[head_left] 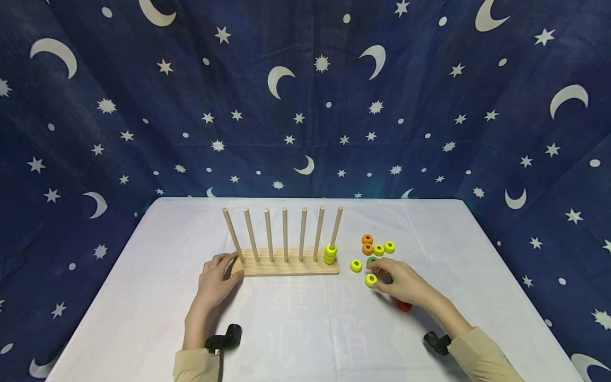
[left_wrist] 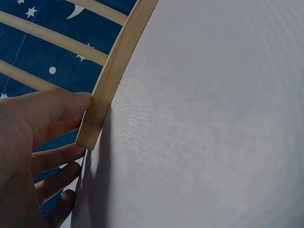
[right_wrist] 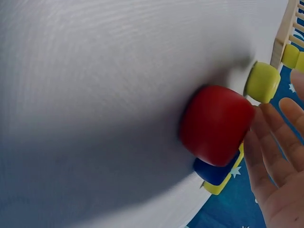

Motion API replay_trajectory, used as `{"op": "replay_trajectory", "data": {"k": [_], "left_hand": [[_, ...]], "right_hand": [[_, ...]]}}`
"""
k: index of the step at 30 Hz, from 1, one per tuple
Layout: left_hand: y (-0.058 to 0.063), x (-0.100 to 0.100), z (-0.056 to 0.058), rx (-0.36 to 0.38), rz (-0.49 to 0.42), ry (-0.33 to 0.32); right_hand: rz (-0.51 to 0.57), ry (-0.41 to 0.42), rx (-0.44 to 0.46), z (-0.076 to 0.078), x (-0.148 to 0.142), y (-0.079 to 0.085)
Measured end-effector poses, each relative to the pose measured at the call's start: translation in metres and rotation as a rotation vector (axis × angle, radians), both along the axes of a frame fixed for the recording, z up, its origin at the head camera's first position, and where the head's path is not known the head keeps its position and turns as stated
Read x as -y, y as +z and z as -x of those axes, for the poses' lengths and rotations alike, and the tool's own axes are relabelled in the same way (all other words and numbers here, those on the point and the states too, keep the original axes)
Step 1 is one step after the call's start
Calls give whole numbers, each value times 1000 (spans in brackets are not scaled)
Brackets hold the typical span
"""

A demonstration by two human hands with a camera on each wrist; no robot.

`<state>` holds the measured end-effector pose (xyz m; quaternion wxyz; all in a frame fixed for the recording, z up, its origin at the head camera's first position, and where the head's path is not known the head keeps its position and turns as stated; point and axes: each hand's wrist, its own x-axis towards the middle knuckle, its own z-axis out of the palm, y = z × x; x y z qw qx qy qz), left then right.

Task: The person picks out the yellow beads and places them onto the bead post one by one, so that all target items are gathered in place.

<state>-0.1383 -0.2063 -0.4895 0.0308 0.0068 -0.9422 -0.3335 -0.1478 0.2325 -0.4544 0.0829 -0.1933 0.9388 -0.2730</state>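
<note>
A wooden peg rack (head_left: 286, 269) with several upright pegs stands on the table, yellow beads (head_left: 330, 254) stacked on its rightmost peg. My left hand (head_left: 216, 281) holds the rack's left end, thumb (left_wrist: 78, 102) on the front edge and fingers behind. Over the loose beads, my right hand (head_left: 406, 281) has its thumb and fingers apart around a yellow bead (head_left: 371, 280) that sits on the table. Its fingertips partly cover a green bead (head_left: 372, 260). A red bead (right_wrist: 217, 126) and a blue bead (right_wrist: 216, 171) lie under that hand; the head view hides the blue one.
Two orange beads (head_left: 367, 239) and more yellow beads (head_left: 389, 246) lie behind the right hand. Another yellow bead (head_left: 355, 265) sits between rack and hand. White cloth covers the table (head_left: 296, 329); a starry blue curtain (head_left: 305, 116) hangs behind it.
</note>
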Motion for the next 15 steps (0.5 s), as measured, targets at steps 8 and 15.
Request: {"op": "replay_trajectory", "data": {"k": [8, 15], "left_hand": [[2, -1, 1, 70, 19, 3], [1, 0, 2, 66, 19, 11]], "right_hand": [[-67, 9, -25, 2, 1, -6], [-85, 25, -49, 1, 2, -8]]}}
